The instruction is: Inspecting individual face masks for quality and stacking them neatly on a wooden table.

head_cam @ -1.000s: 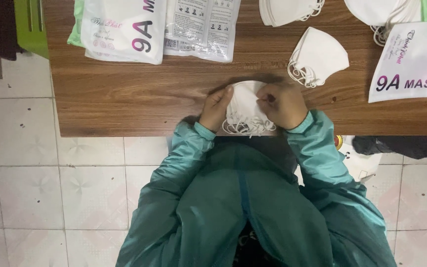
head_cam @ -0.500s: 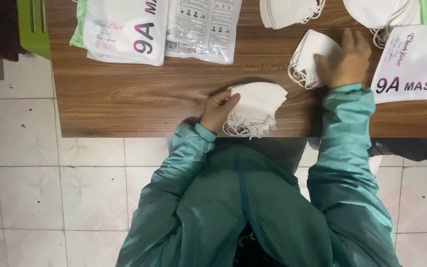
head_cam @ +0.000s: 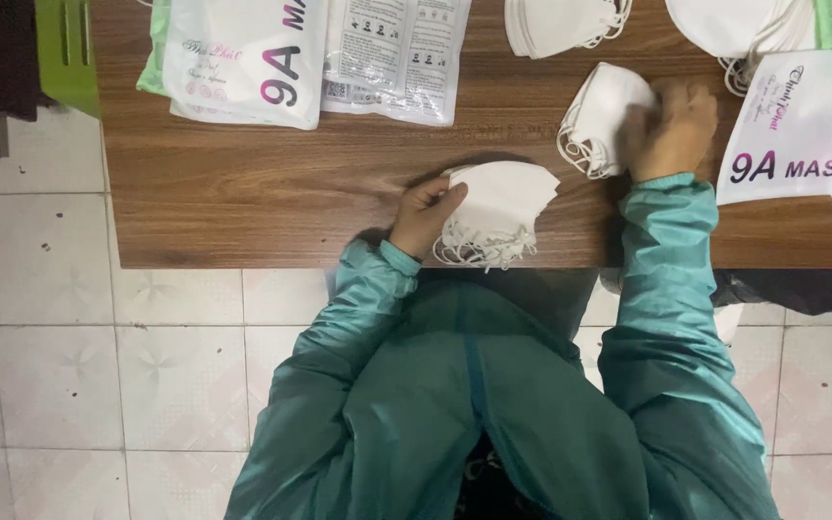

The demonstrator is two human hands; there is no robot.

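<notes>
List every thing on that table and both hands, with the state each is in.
left hand: gripping the near stack of masks at its left end
near stack of masks: folded flat, bunched, ear loops hanging over the table edge
right hand: resting on the far stack of masks
far stack of masks: folded, lying on the table
flat mask packets: lying flat, overlapping
table: wooden, bearing everything

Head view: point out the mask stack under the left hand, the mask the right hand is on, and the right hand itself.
Mask stack point(head_cam: 503, 197), head view, on the top mask's flat white face.
Single mask point(head_cam: 601, 111), head view, on its white middle.
Right hand point(head_cam: 671, 130), head view, on the back of the hand.
</notes>
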